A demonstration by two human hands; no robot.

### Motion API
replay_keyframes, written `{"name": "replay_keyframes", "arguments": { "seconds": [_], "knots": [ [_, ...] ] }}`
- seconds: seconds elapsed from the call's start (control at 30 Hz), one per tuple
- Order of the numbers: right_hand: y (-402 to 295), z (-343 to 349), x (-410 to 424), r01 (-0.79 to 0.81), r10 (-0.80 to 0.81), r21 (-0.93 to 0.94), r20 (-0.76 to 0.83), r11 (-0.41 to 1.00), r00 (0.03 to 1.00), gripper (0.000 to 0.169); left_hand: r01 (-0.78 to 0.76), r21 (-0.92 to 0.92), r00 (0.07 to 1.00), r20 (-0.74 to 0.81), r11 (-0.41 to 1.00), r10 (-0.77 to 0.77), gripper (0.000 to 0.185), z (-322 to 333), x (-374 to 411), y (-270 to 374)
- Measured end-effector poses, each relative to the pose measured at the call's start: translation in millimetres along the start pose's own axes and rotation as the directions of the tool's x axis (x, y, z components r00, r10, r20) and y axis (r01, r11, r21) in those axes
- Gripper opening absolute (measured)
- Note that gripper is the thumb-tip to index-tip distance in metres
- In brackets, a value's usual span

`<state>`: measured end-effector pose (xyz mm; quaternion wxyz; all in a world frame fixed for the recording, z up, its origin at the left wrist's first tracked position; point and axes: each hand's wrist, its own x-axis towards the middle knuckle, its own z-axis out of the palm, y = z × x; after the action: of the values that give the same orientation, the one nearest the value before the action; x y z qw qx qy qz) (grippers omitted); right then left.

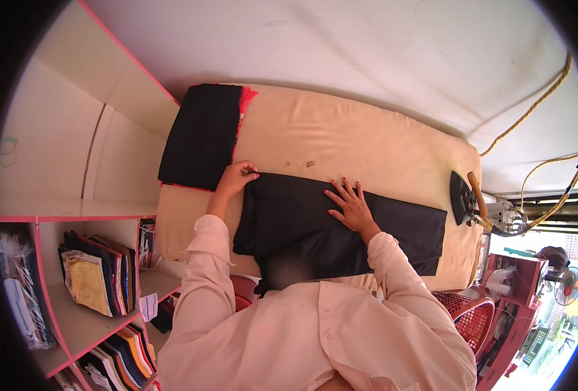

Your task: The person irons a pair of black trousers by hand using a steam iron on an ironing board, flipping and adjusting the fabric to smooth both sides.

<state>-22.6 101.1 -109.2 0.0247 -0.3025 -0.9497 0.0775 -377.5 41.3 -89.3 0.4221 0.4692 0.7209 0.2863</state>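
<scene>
Before me a pair of black trousers or similar long black garment (299, 215) lies folded lengthwise on a padded ironing table (367, 132) with a beige cover. My left hand (237, 176) pinches the garment's upper left corner between thumb and fingers. Flat on the cloth, fingers spread, rests my right hand (351, 205), right of the garment's middle. A folded black cloth (203, 134) with red edging and a red tassel lies beyond my left hand. At the table's right end stands an electric iron (461, 198) with a wooden handle, apart from both hands.
Shelves with pink edges (91, 217) line the left side and hold stacks of folded clothes (96, 276). A yellow-wrapped cord (558, 200) runs from the iron up the wall. Below the table's right end is a red plastic basket (474, 317). A fan (567, 286) stands farther right.
</scene>
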Motion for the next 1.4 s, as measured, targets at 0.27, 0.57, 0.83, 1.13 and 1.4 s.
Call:
{"name": "replay_keyframes", "arguments": {
  "seconds": [0.27, 0.57, 0.83, 1.13, 1.4],
  "knots": [
    [-0.3, 2.6, -0.9, -0.013, 0.013, 0.001, 0.004, 1.0, 1.0, 0.053, 0.006, -0.503, 0.995, 0.092, 0.864, 0.046, 0.032, 2.1, -15.9, -15.1],
    [-1.7, 1.4, 1.6, -0.008, 0.009, -0.01, 0.007, 1.0, 1.0, 0.053, -0.272, -0.36, 0.956, -0.211, 0.892, 0.206, 0.024, 23.6, -5.3, -38.8],
    [0.4, 2.4, -0.9, -0.013, 0.013, -0.001, 0.002, 1.0, 1.0, 0.054, -0.299, -0.089, 0.94, -0.196, 0.95, 0.278, 0.013, 10.9, 1.7, -31.0],
    [-0.1, 5.1, -1.6, -0.005, 0.005, -0.012, -0.019, 1.0, 1.0, 0.053, -0.099, -0.082, 0.975, -0.206, 0.992, 0.08, 0.018, 19.1, 8.7, -23.3],
    [8.4, -3.5, -19.5, -0.173, 0.169, -0.065, -0.071, 0.983, 0.983, 0.057, -0.168, 0.196, 0.963, -0.175, 0.966, 0.203, 0.026, 18.7, 15.9, -22.2]
  ]
}}
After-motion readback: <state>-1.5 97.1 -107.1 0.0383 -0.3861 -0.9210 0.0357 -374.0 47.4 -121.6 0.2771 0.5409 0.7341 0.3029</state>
